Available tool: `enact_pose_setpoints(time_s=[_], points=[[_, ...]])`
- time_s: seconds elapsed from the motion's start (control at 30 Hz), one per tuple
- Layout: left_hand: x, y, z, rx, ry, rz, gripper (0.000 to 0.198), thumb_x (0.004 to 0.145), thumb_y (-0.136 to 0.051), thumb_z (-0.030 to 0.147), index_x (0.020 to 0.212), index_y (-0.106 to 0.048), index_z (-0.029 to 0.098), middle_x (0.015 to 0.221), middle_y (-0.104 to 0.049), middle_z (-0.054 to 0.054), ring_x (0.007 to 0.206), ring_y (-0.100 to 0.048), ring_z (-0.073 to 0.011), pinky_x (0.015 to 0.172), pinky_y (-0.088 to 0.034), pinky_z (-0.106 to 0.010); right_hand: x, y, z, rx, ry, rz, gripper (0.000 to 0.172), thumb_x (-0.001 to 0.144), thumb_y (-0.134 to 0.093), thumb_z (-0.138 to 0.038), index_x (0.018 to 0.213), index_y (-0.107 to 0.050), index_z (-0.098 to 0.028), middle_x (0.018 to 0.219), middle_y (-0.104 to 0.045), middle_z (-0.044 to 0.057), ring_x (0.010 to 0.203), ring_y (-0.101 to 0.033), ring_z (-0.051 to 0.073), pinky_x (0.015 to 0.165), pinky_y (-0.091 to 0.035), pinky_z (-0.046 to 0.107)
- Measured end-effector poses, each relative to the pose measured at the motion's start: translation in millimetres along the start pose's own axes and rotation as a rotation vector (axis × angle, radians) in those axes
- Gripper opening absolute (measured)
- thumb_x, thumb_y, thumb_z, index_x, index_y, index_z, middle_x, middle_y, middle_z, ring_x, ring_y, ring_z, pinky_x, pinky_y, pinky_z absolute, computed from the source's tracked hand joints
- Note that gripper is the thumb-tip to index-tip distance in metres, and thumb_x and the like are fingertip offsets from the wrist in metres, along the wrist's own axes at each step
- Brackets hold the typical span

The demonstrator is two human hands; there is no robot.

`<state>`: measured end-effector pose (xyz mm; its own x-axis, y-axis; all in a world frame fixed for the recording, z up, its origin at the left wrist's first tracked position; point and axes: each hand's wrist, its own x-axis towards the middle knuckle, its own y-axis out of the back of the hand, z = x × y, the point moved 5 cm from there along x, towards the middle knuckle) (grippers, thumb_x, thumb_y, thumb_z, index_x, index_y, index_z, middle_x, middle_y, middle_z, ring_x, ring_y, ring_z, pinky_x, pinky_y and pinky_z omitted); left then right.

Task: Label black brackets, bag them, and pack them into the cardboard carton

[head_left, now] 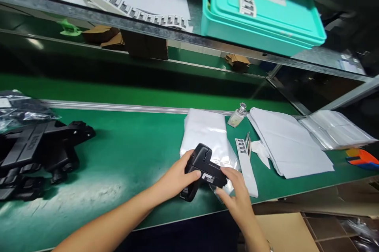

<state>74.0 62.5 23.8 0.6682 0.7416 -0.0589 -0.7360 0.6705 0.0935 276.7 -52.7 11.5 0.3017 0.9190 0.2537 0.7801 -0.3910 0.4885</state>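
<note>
Black plastic part held low over green worktop, long axis slanting upper-left to lower-right; left hand fingers clasp its near-left end, right hand fingers pinch its labelled right end, beside the clear bags.

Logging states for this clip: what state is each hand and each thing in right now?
left hand: gripping the black part
right hand: gripping the same part's other end
black part: held in both hands at the near edge of the bag stack
bag stack: lying flat
teal box: lid shut, on the shelf
small bottle: capped
label strip: lying flat
</note>
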Motion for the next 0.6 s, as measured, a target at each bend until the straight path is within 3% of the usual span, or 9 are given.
enact_pose_setpoints(time_s=[0.13, 0.2, 0.3, 0.43, 0.5, 0.6], points=[[23, -35.3, 3, -0.007, -0.023, -0.2, 0.067, 0.083, -0.057, 0.056, 0.137, -0.046, 0.018, 0.133, -0.06, -0.011, 0.124, -0.055, -0.0295, 0.108, -0.042, -0.043, -17, 23, 14, 0.287, -0.294, -0.291, 0.056, 0.075, -0.073, -0.054, 0.124, -0.067, -0.026, 0.119, -0.069, 0.012, 0.114, -0.062, 0.037, 0.098, -0.049, 0.052], [30, -47.1, 9, 0.062, -0.075, -0.352, 0.065, 0.087, -0.053, 0.054, 0.141, -0.043, 0.019, 0.139, -0.057, -0.011, 0.127, -0.053, -0.028, 0.109, -0.04, -0.042, -30, 25, 22, 0.468, -0.404, -0.345, 0.059, 0.072, -0.075, -0.054, 0.123, -0.068, -0.026, 0.111, -0.072, 0.01, 0.103, -0.066, 0.034, 0.09, -0.053, 0.049], [47, -44.8, 11, 0.317, -0.151, -0.455, 0.055, 0.093, -0.046, 0.045, 0.143, -0.043, 0.021, 0.144, -0.052, -0.012, 0.127, -0.053, -0.0261, 0.109, -0.039, -0.042, -51, 30, 44, 0.645, -0.539, -0.171, 0.06, 0.067, -0.079, -0.054, 0.12, -0.07, -0.028, 0.107, -0.072, 0.009, 0.086, -0.068, 0.03, 0.072, -0.056, 0.042], [86, -14.4, -10, 0.865, -0.101, -0.286, 0.027, 0.081, -0.063, 0.03, 0.105, -0.066, 0.017, 0.114, -0.065, -0.014, 0.111, -0.058, -0.033, 0.096, -0.045, -0.046, -77, 38, 75, 0.768, -0.649, -0.012, 0.055, 0.066, -0.079, -0.055, 0.114, -0.073, -0.029, 0.093, -0.072, 0.007, 0.068, -0.066, 0.025, 0.062, -0.055, 0.04], [100, -5.2, -20, 0.925, -0.069, -0.293, 0.013, 0.08, -0.06, 0.025, 0.087, -0.067, 0.017, 0.1, -0.068, -0.012, 0.104, -0.06, -0.0322, 0.091, -0.047, -0.043, -83, 45, 85, 0.778, -0.632, 0.012, 0.053, 0.065, -0.08, -0.054, 0.111, -0.075, -0.029, 0.091, -0.072, 0.008, 0.069, -0.065, 0.025, 0.064, -0.055, 0.041], [111, 1.3, -25, 0.889, -0.022, -0.365, 0.018, 0.085, -0.052, 0.024, 0.081, -0.068, 0.018, 0.092, -0.071, -0.007, 0.092, -0.065, -0.024, 0.083, -0.048, -0.032, -84, 53, 91, 0.755, -0.589, 0.026, 0.052, 0.063, -0.081, -0.053, 0.109, -0.076, -0.028, 0.092, -0.072, 0.008, 0.07, -0.065, 0.026, 0.065, -0.056, 0.042]])
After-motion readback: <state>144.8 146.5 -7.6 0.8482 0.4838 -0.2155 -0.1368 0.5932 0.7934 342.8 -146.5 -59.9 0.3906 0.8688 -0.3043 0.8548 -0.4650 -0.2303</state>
